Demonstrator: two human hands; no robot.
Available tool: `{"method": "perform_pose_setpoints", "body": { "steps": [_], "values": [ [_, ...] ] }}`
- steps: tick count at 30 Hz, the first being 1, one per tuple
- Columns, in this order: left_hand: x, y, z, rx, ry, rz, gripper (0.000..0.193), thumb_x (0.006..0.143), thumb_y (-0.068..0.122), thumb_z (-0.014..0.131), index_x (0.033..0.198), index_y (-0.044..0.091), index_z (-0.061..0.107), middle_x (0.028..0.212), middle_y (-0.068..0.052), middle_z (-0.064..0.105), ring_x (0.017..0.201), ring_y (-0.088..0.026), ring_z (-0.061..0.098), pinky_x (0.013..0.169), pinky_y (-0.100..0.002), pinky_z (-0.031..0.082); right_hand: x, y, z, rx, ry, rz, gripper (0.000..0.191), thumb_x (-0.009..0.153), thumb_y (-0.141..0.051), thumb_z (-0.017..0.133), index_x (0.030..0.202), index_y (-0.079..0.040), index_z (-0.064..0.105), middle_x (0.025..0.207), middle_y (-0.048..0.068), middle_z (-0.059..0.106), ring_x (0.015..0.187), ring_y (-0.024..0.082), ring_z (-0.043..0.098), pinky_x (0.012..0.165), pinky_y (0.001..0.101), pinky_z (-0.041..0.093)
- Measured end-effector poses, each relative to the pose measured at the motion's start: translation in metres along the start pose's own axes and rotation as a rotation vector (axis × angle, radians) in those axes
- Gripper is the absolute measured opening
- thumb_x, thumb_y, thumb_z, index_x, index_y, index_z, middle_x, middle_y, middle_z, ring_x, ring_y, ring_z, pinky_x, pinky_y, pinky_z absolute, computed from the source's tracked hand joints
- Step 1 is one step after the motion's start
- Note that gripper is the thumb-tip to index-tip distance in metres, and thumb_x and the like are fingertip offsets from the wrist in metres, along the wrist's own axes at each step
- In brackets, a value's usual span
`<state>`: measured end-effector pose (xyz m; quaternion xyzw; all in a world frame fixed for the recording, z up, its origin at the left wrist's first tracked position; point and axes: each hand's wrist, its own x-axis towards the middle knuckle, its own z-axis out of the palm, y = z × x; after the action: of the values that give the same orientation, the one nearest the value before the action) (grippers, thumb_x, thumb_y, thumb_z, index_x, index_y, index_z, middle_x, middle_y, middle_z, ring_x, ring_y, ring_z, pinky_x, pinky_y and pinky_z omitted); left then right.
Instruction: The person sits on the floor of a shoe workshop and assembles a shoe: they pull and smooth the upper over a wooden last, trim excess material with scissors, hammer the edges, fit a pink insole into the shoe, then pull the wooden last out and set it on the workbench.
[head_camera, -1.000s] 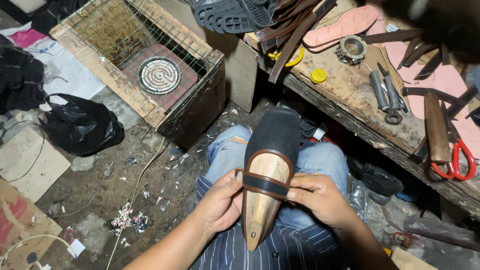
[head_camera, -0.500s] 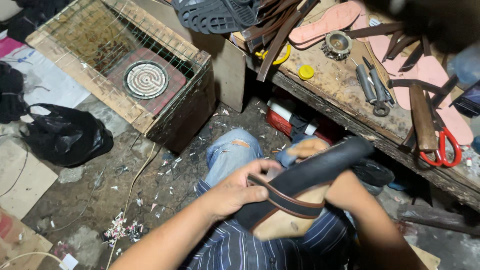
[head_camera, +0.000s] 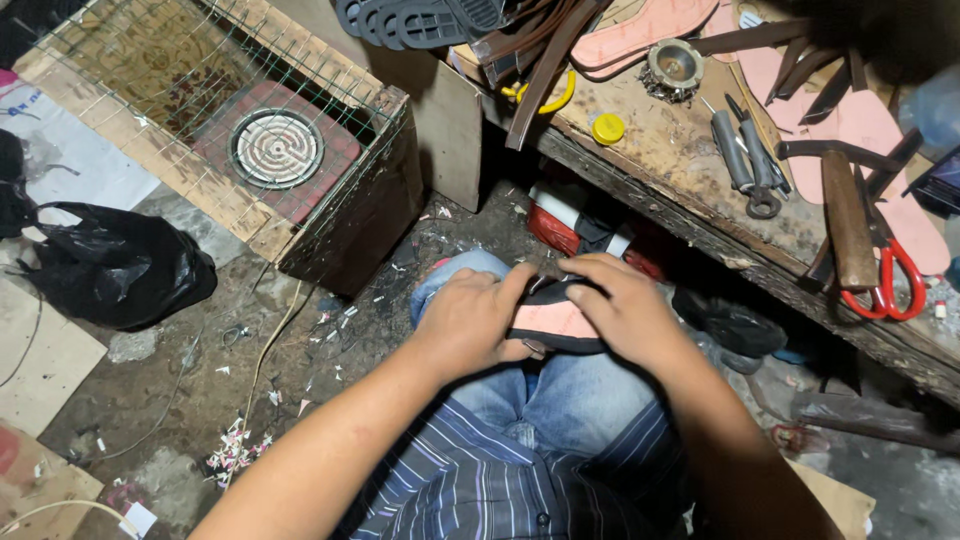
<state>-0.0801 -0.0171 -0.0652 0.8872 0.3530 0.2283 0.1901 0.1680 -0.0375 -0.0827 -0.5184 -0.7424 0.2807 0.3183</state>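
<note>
A wooden crate (head_camera: 345, 215) topped with wire mesh takes up the upper left, a round coiled heating element (head_camera: 276, 147) on a red base sitting inside it. To the right runs a worn wooden workbench (head_camera: 690, 190), crowded with pink insoles (head_camera: 880, 130), black soles (head_camera: 420, 20), dark straps, a wooden-handled hammer (head_camera: 845, 215), red-handled scissors (head_camera: 895, 285), metal punches (head_camera: 740, 155) and a small yellow cap (head_camera: 607, 128). A black plastic bag (head_camera: 120, 265) lies on the littered floor at the left, near flat pieces of cardboard. The person sits low, knees in blue jeans (head_camera: 560, 395) and a striped shirt below them. Over the lap, just in front of the bench edge, both hands meet on a shoe upper (head_camera: 552, 322), its pink lining facing up with a black rim around it. The left hand (head_camera: 470, 322) is curled over the piece's left end, fingers bent and closed onto it, thumb side toward the middle. The right hand (head_camera: 625, 315) lies over the top and right side, fingers (head_camera: 590, 265) extended and pressed down along the far edge, gripping rather than spread wide. The piece rests between the two hands, touching both, above the right knee; how much of it lies hidden under the palms cannot be told.
</note>
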Motion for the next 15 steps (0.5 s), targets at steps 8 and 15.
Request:
{"method": "perform_pose_setpoints", "body": {
  "steps": [8,15],
  "values": [
    [-0.013,0.006,-0.008,0.016,0.133,-0.051,0.097,0.057,0.04,0.092,0.134,-0.001,0.05,0.106,-0.015,0.068,0.101,-0.033,0.062,0.09,-0.046,0.045,0.027,-0.012,0.023,-0.021,-0.041,0.025,0.017,0.086,-0.011,0.073,0.101,-0.006,0.078,0.098,0.009,0.076,0.091,0.024,0.074,0.08,0.0325,0.057],
    [-0.014,0.011,-0.003,-0.026,0.151,-0.143,0.084,0.052,0.045,0.093,0.119,0.005,0.063,0.106,-0.007,0.068,0.101,-0.029,0.062,0.086,-0.044,0.044,0.021,-0.008,0.033,0.13,-0.025,-0.006,0.017,0.087,-0.01,0.073,0.102,-0.005,0.077,0.098,0.009,0.076,0.09,0.021,0.075,0.08,0.0297,0.058]
  ]
}}
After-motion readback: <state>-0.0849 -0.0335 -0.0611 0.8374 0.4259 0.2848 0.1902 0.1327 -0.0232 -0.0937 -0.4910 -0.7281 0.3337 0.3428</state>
